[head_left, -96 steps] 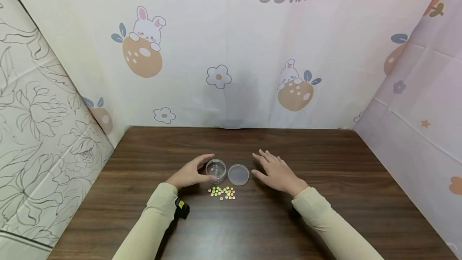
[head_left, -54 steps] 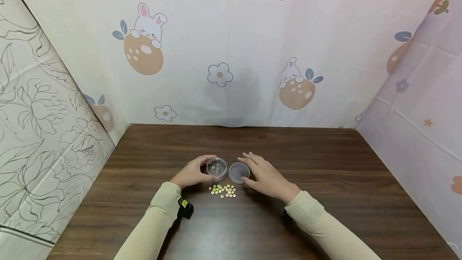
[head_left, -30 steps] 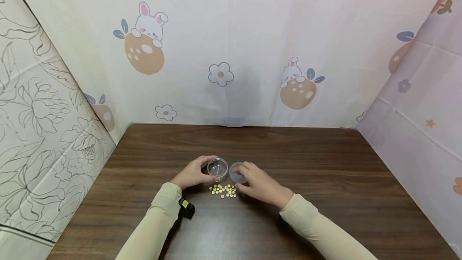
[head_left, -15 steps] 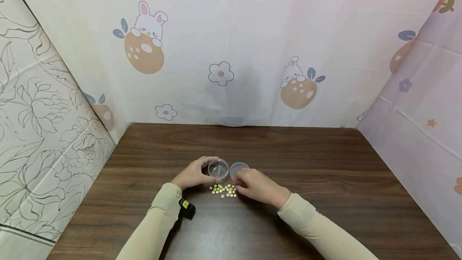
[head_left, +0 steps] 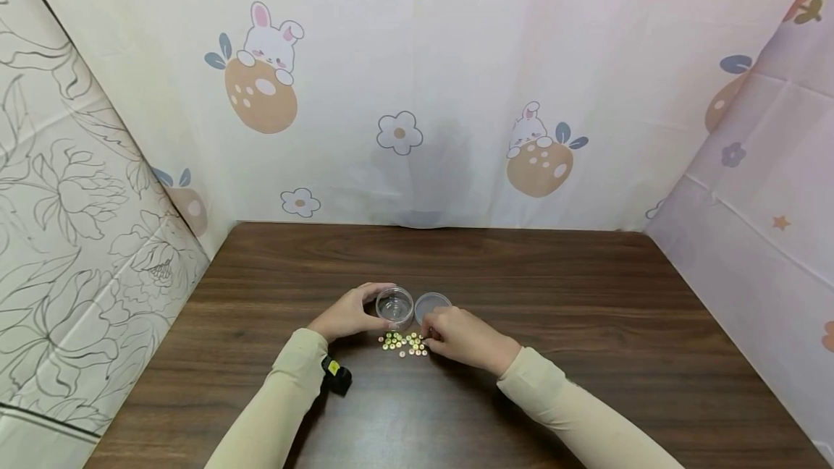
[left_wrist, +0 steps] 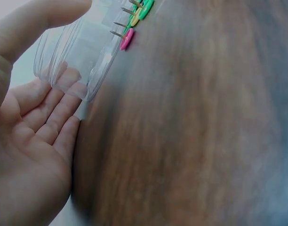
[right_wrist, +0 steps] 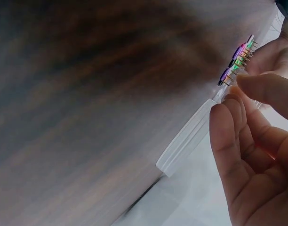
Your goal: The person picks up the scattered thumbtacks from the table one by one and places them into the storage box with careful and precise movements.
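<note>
My left hand [head_left: 348, 312] holds a clear, round plastic jar [head_left: 394, 306] between thumb and fingers. The jar stands open on the table, and nothing shows inside it. Just in front of it lie several thumbtacks [head_left: 394, 341], points upward; the left wrist view shows pink, yellow and green heads [left_wrist: 127, 38]. At the right edge of these tacks is my right hand [head_left: 465, 339], its fingers curled and its thumb and index fingertips drawn together. I cannot tell whether a tack is between them. A shallow translucent lid [head_left: 431, 301] lies beside the jar, partly covered by the right hand.
The dark wood table [head_left: 554, 281] reaches back to a printed curtain [head_left: 456, 187] with rabbit and flower pictures. Another curtain [head_left: 98, 201] hangs along the left side. A black wrist device [head_left: 337, 376] is strapped under the left sleeve.
The right hand has moved left and inward, over the lid and down to the tacks, and its spread fingers have drawn together. The left hand has stayed on the jar.
</note>
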Tool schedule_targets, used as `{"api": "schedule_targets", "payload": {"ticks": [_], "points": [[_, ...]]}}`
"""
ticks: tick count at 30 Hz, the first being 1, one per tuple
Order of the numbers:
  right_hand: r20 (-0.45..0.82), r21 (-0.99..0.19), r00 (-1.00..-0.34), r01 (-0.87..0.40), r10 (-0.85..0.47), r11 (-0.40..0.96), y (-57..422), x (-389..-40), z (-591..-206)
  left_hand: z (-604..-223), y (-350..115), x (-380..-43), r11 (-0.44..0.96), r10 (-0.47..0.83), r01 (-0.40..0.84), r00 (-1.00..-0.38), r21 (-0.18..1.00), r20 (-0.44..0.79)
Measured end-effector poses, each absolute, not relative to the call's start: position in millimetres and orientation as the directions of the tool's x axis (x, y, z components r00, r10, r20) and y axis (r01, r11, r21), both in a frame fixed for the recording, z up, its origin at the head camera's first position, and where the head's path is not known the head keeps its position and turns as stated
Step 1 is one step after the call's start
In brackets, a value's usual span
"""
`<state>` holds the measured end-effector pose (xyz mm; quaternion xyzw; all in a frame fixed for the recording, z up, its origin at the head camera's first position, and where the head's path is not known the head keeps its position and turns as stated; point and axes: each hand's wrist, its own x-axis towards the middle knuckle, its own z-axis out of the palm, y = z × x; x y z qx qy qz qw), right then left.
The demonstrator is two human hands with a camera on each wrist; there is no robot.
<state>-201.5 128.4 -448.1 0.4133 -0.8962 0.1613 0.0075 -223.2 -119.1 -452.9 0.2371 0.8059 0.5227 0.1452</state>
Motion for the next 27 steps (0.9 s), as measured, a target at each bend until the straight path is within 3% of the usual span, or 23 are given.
{"api": "schedule_targets", "payload": {"ticks": [27], "points": [[0.156, -0.24, -0.631, -0.77, -0.76, 0.591, 127.3, -203.1, -448.2, -454.1, -120.2, -223.9, 0.334, 0.549, 0.217, -0.836, 0.917, -0.002]]}}
